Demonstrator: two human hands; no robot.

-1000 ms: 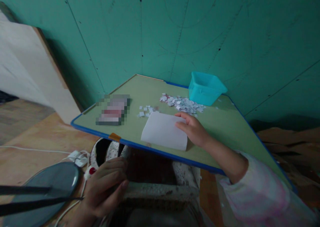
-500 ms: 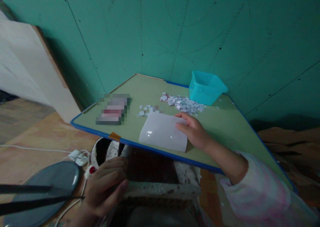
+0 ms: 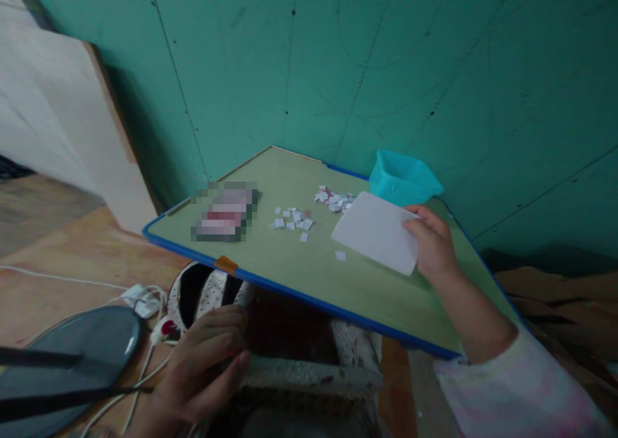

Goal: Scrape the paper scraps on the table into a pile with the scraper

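Over the table, my right hand (image 3: 434,241) pinches the right edge of a white sheet (image 3: 376,232), thumb on top. The sheet is glossy-looking, slightly bowed and tilted, with rounded corners. Part of a pile of small white paper pieces (image 3: 333,199) shows behind it; the rest is hidden. Several loose paper squares (image 3: 292,220) lie left of the sheet, and a single square (image 3: 340,256) rests just below its left end. My left hand (image 3: 207,357) is below the table's front edge, fingers loosely curled in, with nothing visible in them.
A turquoise plastic bin (image 3: 403,179) stands at the table's back right. A pixelated flat object (image 3: 224,212) lies on the left. The green table (image 3: 270,257) has a blue edge and meets a green wall (image 3: 232,71). White cables (image 3: 145,299) and a round grey base (image 3: 96,341) are at lower left.
My right hand has moved the white sheet to the right and tilted it, baring more loose paper squares. The sheet now covers part of the pile. My left hand has stayed about where it was.
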